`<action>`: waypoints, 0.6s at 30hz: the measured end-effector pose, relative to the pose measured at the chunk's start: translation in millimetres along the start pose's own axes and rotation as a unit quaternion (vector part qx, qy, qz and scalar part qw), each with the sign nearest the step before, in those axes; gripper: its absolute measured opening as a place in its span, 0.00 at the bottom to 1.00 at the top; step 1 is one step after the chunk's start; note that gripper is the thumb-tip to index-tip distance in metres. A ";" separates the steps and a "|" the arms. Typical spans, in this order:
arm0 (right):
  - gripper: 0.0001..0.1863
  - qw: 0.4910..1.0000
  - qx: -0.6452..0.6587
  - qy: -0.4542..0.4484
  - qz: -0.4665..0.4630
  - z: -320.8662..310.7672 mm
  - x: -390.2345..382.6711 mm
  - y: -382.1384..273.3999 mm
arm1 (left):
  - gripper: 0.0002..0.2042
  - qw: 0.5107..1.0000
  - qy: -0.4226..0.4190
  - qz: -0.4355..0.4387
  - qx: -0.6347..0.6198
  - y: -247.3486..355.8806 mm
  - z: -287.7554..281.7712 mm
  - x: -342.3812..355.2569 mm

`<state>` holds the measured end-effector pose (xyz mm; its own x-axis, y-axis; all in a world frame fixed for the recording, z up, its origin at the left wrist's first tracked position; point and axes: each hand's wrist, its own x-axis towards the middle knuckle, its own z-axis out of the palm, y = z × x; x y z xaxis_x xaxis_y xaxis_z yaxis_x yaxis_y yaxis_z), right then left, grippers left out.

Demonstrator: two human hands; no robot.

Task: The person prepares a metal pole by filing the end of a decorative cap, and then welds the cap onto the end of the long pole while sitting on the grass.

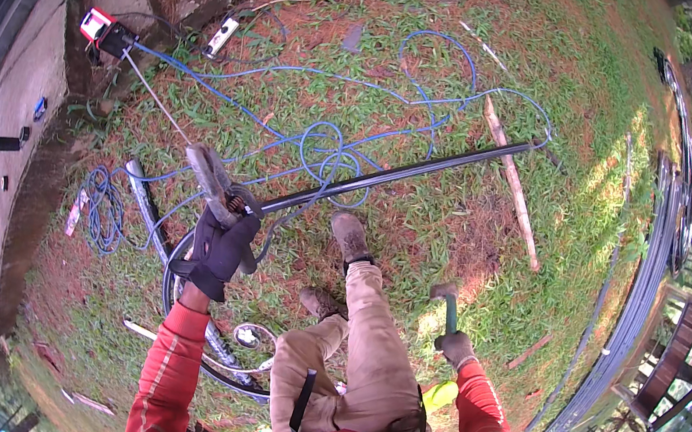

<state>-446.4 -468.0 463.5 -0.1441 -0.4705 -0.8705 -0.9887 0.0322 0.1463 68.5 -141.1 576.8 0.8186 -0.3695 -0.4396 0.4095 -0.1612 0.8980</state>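
Note:
My left hand (217, 251), in a dark glove, is closed around a worn grey-brown welding electrode holder (211, 182) with a coiled spring showing. A thin straight welding rod (157, 96) sticks out of its far end. Beyond this hand a long black metal bar (405, 174) stretches to the right, its near end hidden behind the glove. My right hand (456, 349), also gloved, grips the green handle of a hammer (451, 312), head pointing away from me. The hammer is held low on the right, apart from the bar.
A red and white box-shaped machine (106, 34) sits on the concrete ledge (8, 195), far left. Blue cable (320, 146) loops across the grass. A white power strip (221, 38) lies nearby. A wooden stick (514, 185) crosses under the bar. Black pipes (630, 300) run along the right.

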 end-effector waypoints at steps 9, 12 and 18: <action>0.13 0.883 0.394 -0.125 0.224 17.8 -64.5 213.7 | 0.19 0.880 -0.118 0.043 0.459 92.9 125.3 -1.1; 0.08 0.888 0.374 -0.142 0.227 10.3 -52.4 258.3 | 0.17 0.828 -0.148 0.081 0.534 105.6 150.6 27.3; 0.10 0.906 0.292 -0.224 0.211 -38.0 -78.8 246.5 | 0.15 0.621 -0.160 0.193 0.742 219.5 236.7 62.6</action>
<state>-677.1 -456.5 586.0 -0.3871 0.0928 -0.9173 -0.6757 0.6484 0.3507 114.3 -416.2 750.9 0.5216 -0.7673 -0.3731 -0.8095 -0.5832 0.0676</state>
